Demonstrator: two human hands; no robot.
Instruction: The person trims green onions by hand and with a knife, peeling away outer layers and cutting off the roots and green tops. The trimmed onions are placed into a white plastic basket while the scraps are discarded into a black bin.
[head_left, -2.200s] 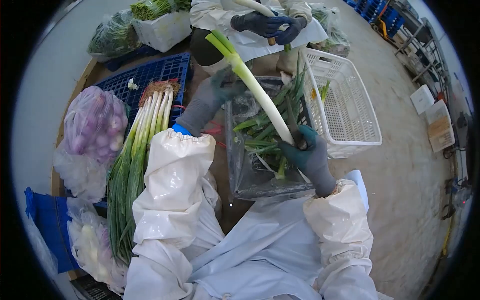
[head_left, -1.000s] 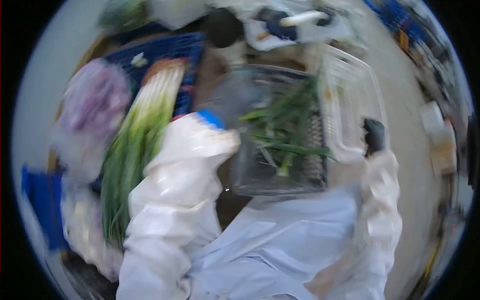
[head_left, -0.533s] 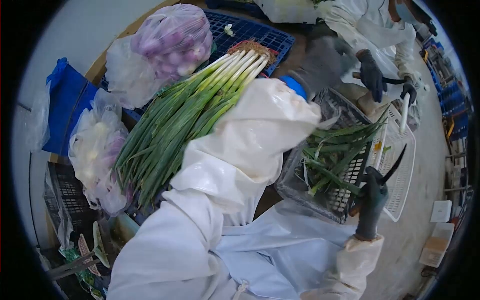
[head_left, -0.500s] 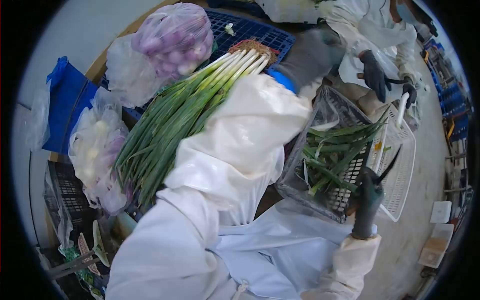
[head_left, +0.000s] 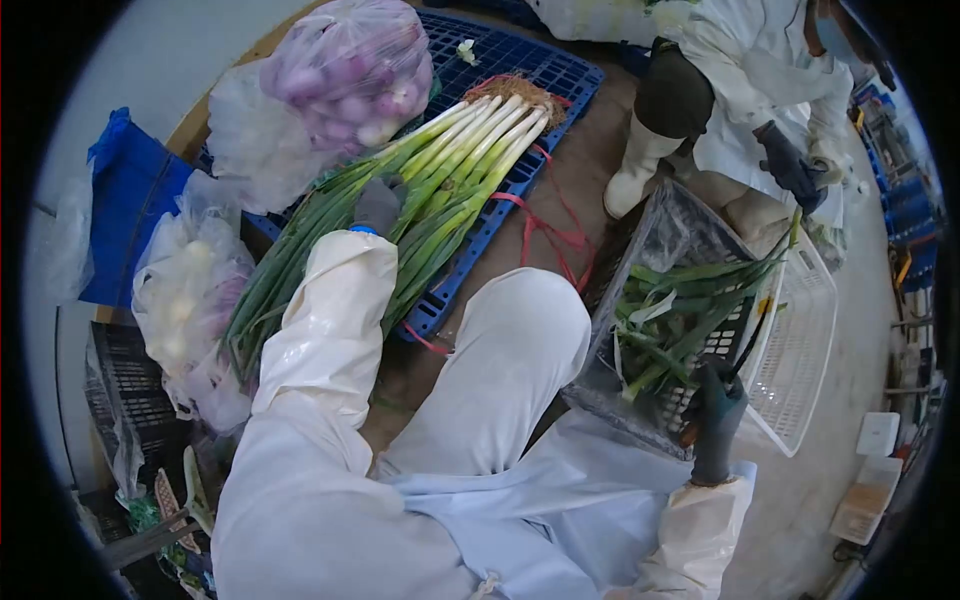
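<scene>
A large bundle of green onions [head_left: 440,190] lies on a blue pallet [head_left: 560,75], roots toward the top. My left hand [head_left: 380,205], in a grey glove, is on the middle of the bundle, with its fingers closed among the stalks. At the right, my gloved right hand [head_left: 715,420] is closed round a knife [head_left: 752,345] with a thin dark blade, beside a black crate [head_left: 610,345]. Loose green leaves [head_left: 685,310] lie in this crate.
Bags of purple onions [head_left: 350,80] and pale onions [head_left: 190,300] stand left of the bundle. A white basket [head_left: 800,370] adjoins the black crate. Red string [head_left: 555,235] lies near the pallet. Another person's gloved hand [head_left: 790,165] holds a green stalk above the basket.
My left hand has moved left and down from near the root end onto the stalks. My right hand has shifted slightly left and down with the knife. The other person's hand has moved right.
</scene>
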